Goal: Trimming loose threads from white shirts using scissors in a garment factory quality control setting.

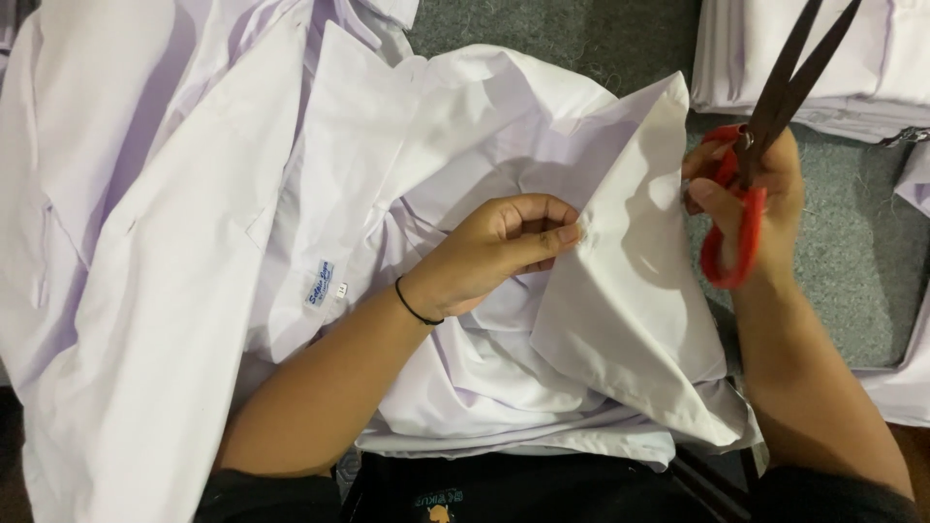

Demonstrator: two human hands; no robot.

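Pinching a fold of the white garment [620, 291] at centre frame, the left hand [494, 254] has thumb and fingertips closed on the cloth near a small puckered spot.

Item 1, right hand [746, 199], right of centre: fingers curled through the red loops of the scissors [751, 165], gripping them. The dark blades point toward the upper right edge, nearly closed, well clear of the cloth; the fingertips touch the raised edge of the fold.

Item 2, garment in hand: draped over the lap at lower centre, one panel lifted into a stiff triangular flap. A small sewn label [321, 282] shows left of the wrist.

Item 3, further white garments [145, 242]: spread loosely across the left half of the frame.

Item 4, folded stack [872, 68], upper right: neatly piled on the grey surface [852, 252]. Judged as pieces already dealt with, though that is not certain.

Progress, as judged: inspection or trimming of this piece looks under way, with no cut being made now; the loose heap at left suggests more remains.

Not determinable: what sits under the pinching thumb, thread or knot, is too small to tell. Blade tips run out of frame at the top. The stack and another white piece at the right edge are cut off. The garment's lower parts are hidden under the forearms.
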